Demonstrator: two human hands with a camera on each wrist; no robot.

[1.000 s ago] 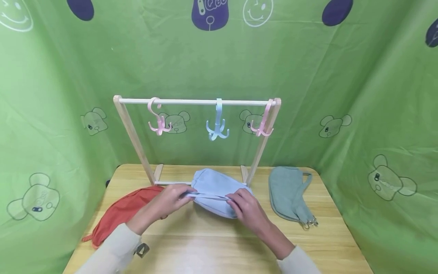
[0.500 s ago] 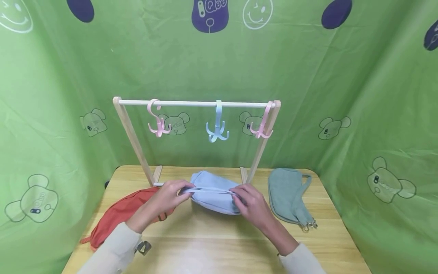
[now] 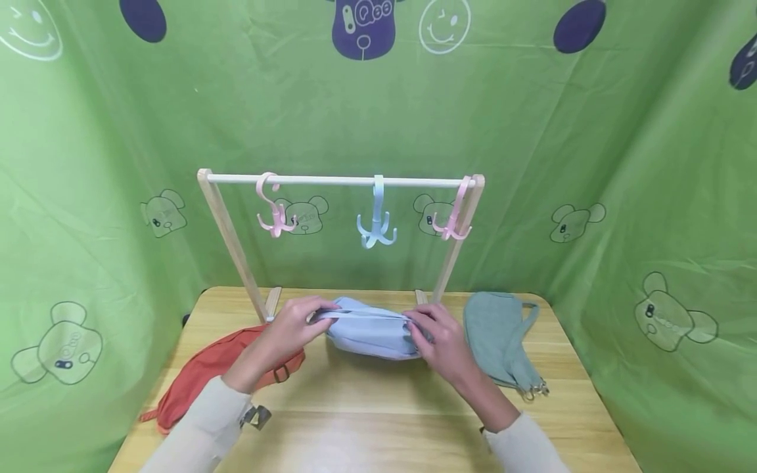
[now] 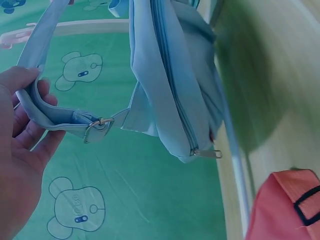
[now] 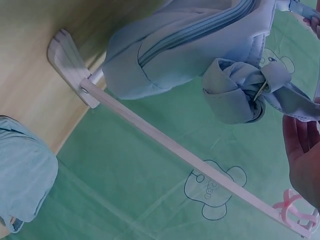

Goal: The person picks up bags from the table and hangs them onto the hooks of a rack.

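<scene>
Between my two hands hangs a light blue zippered bag, its strap stretched across the top. My left hand pinches the left end of that strap between thumb and fingers; in the left wrist view a metal buckle sits on the strap just past the fingers. On the other side my right hand grips the right end. The right wrist view shows a bunched strap loop beside the bag and the zipper running along it.
Behind the bag stands a wooden rack with a white rail. From it hang a blue hook and two pink hooks. A red bag lies left on the table, a grey-green bag right.
Both hands have raised the blue bag by its strap, up and slightly toward the rack. Its body has tipped so that more of its underside faces me. The other bags stay put.
</scene>
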